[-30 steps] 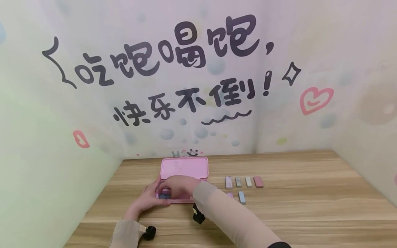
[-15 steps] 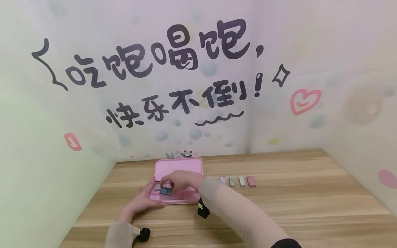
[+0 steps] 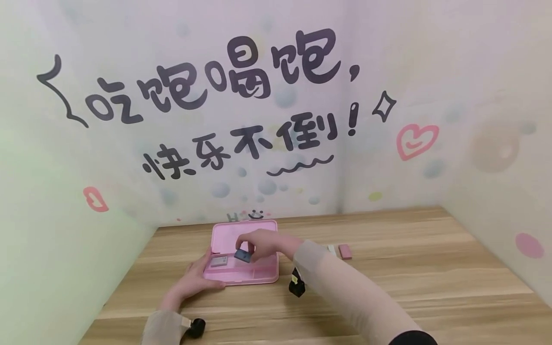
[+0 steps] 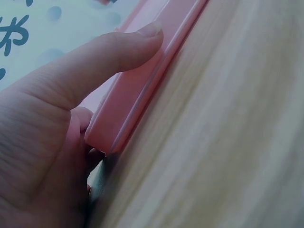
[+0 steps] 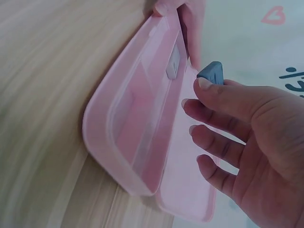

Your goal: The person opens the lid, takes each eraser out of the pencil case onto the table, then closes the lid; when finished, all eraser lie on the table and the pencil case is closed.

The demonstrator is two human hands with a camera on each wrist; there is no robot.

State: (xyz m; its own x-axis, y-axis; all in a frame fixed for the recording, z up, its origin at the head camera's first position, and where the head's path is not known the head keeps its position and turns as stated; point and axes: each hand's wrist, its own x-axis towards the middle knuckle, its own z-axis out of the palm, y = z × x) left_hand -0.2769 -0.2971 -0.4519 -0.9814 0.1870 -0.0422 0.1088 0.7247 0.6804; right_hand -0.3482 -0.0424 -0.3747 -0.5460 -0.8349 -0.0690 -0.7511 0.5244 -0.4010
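Observation:
An open pink pencil case (image 3: 266,281) lies on the table with its lid (image 3: 222,235) tipped back. My left hand (image 3: 191,278) holds the case's left end. In the left wrist view its thumb (image 4: 118,52) lies on the front wall. Above the case, my right hand (image 3: 265,243) pinches a blue-grey, eraser-like block (image 3: 242,256) between thumb and forefinger; the other fingers are loosely bent in the right wrist view. The block (image 5: 212,73) is clear of the case there. A pale grey block (image 3: 219,261) lies in the case's rear left compartment.
To the right of the case, a pink block (image 3: 345,251) and part of a whitish block (image 3: 331,249) lie on the wooden table (image 3: 409,268). My right forearm (image 3: 353,292) hides the area in front of them. A printed wall (image 3: 302,191) stands behind.
My right hand has raised the blue-grey block from inside the case and moved up and right with it. The pale grey block is now uncovered. The left hand stays on the case.

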